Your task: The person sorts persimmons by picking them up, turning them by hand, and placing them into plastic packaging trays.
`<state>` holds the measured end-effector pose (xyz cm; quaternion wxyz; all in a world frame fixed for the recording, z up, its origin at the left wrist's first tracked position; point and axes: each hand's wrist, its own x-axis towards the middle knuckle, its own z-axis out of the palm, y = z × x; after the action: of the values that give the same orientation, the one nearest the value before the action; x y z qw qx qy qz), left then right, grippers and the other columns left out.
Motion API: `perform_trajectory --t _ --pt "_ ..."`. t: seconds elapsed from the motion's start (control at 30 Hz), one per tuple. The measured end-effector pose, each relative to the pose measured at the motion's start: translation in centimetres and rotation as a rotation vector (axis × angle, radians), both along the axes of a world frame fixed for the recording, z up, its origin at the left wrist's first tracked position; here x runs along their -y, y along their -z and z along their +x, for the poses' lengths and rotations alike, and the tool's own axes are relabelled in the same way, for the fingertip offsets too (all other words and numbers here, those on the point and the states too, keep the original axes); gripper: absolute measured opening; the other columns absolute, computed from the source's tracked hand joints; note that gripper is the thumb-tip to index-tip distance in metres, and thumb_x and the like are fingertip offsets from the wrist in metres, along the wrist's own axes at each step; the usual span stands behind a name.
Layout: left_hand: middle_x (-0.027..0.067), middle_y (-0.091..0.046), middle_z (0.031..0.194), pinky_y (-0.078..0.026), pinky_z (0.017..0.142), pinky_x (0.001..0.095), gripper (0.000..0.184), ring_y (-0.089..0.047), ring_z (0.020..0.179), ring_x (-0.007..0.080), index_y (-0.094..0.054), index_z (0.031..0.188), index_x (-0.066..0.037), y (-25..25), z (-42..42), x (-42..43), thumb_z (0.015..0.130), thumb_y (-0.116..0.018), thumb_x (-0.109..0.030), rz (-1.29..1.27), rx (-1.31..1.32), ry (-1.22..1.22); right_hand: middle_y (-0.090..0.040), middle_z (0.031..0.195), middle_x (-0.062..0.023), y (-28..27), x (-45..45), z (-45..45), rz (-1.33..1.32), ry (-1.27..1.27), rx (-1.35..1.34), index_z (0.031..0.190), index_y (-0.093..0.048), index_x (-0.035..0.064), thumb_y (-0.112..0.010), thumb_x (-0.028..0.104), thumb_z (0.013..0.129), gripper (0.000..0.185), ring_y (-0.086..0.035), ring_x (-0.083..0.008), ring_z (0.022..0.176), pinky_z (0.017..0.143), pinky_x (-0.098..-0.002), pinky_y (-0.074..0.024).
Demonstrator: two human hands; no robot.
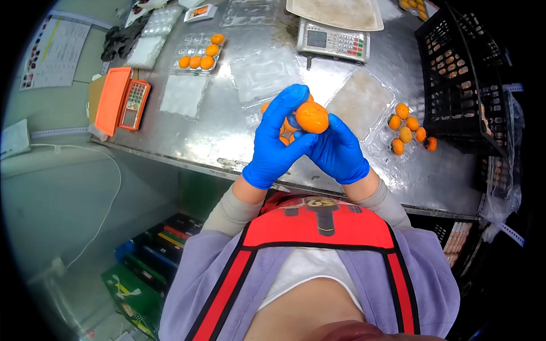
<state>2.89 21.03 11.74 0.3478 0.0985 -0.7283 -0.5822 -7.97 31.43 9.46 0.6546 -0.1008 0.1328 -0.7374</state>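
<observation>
In the head view, an orange persimmon [312, 117] is held up in front of me between both hands, which wear blue gloves. My left hand [272, 139] curls round its left side, fingers above and thumb below. From underneath and the right, my right hand [340, 152] cups the same fruit, its fingers partly hidden. Behind and below the hands, several more persimmons [285, 141] show in a clear tray, mostly covered by my gloves. To the right, another clear tray [382, 149] has loose persimmons [405, 134] in and beside it.
A digital scale [333, 41] stands at the back of the metal table [216, 122]. A black crate [455, 79] rises at the right. An orange calculator [133, 105] lies left, near a clear tray [190, 45] partly filled with persimmons. Green crates [133, 287] sit below the table.
</observation>
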Motion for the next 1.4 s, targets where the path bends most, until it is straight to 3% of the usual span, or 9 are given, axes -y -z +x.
perform_trajectory --t 0.1,0.23,0.4,0.5,0.8,1.03,1.13,1.2,1.4 --pt "0.0106 -0.048 0.131 -0.031 0.106 0.0372 0.065 -0.04 0.126 0.0244 -0.047 0.129 -0.005 0.0 0.1 -0.3 0.069 -0.073 -0.003 0.13 0.032 0.01 -0.051 0.124 -0.0153 0.0 0.0 -0.1 -0.041 -0.022 -0.019 0.13 -0.04 -0.0013 -0.04 0.034 0.095 0.05 -0.056 -0.0229 0.107 0.093 -0.0344 -0.0452" --pt "0.0141 -0.049 0.13 -0.036 0.102 0.0353 0.062 -0.047 0.12 0.0244 -0.046 0.127 -0.001 -0.4 0.4 -0.1 0.07 -0.071 -0.002 -0.142 0.048 -0.07 -0.05 0.126 -0.0132 -0.8 -0.2 -0.3 0.049 0.028 -0.204 0.129 -0.042 -0.0002 -0.041 0.033 0.095 0.048 -0.055 -0.0227 0.109 0.093 -0.0336 -0.0444" --pt "0.0101 -0.055 0.123 -0.038 0.099 0.0365 0.061 -0.052 0.112 0.0273 -0.053 0.123 -0.009 -0.8 0.1 -0.6 0.066 -0.073 -0.001 -0.214 0.046 -0.157 -0.049 0.126 -0.0096 -0.8 -0.2 -0.2 0.162 0.424 -0.743 0.129 -0.043 0.0023 -0.054 0.016 0.089 0.044 -0.053 -0.0186 0.108 0.088 -0.0312 -0.0458" --pt "0.0089 -0.057 0.121 -0.035 0.099 0.0385 0.062 -0.052 0.112 0.0277 -0.054 0.122 -0.01 -0.5 0.1 -0.8 0.065 -0.074 -0.003 -0.283 0.066 -0.165 -0.052 0.119 -0.0075 -1.5 -0.4 0.0 0.229 0.372 -0.839 0.126 -0.045 0.0029 -0.055 0.009 0.087 0.041 -0.052 -0.0162 0.105 0.087 -0.0305 -0.0446" --pt "0.0068 -0.057 0.12 -0.028 0.104 0.0431 0.062 -0.051 0.114 0.0267 -0.052 0.123 -0.012 1.1 0.0 -1.2 0.066 -0.076 -0.005 -0.294 0.109 -0.146 -0.055 0.107 -0.0063 -0.2 -0.1 -0.8 0.246 0.406 -0.752 0.112 -0.055 0.0013 -0.047 0.014 0.091 0.025 -0.052 -0.0135 0.1 0.09 -0.0268 -0.0406" --pt "0.0061 -0.056 0.122 -0.025 0.106 0.0446 0.062 -0.05 0.115 0.0262 -0.051 0.122 -0.012 1.4 -0.2 -1.3 0.066 -0.075 -0.002 -0.053 0.025 -0.116 -0.057 0.107 -0.0056 -1.3 -0.3 -0.6 0.26 0.415 -0.675 0.112 -0.054 0.0013 -0.049 0.012 0.09 0.025 -0.053 -0.0144 0.099 0.089 -0.0274 -0.0419" --pt "0.006 -0.056 0.122 -0.023 0.107 0.0453 0.061 -0.05 0.116 0.0256 -0.051 0.123 -0.013 1.4 -0.2 -1.0 0.067 -0.075 -0.003 -0.14 0.06 -0.119 -0.058 0.107 -0.0062 -1.6 -0.3 -0.2 0.307 0.415 -0.827 0.112 -0.054 0.0012 -0.054 0.013 0.089 0.026 -0.056 -0.0158 0.098 0.085 -0.0288 -0.0448" --pt "0.006 -0.056 0.122 -0.023 0.107 0.0456 0.061 -0.05 0.116 0.0252 -0.052 0.123 -0.013 1.5 -0.3 -1.0 0.067 -0.075 -0.004 -0.232 0.094 -0.126 -0.059 0.104 -0.008 -1.7 -0.3 -0.2 0.261 0.637 -1.32 0.112 -0.054 0.0009 -0.059 0.015 0.087 0.029 -0.057 -0.0158 0.093 0.08 -0.0297 -0.0473" --pt "0.006 -0.056 0.12 -0.026 0.106 0.0438 0.061 -0.051 0.115 0.0257 -0.052 0.122 -0.013 2.4 -0.3 -1.1 0.066 -0.076 -0.005 -0.163 0.097 -0.12 -0.063 0.095 -0.0101 -1.2 -0.2 -0.7 0.352 0.512 -1.161 0.104 -0.058 -0.0003 -0.058 0.016 0.088 0.024 -0.059 -0.0156 0.085 0.077 -0.029 -0.0477"
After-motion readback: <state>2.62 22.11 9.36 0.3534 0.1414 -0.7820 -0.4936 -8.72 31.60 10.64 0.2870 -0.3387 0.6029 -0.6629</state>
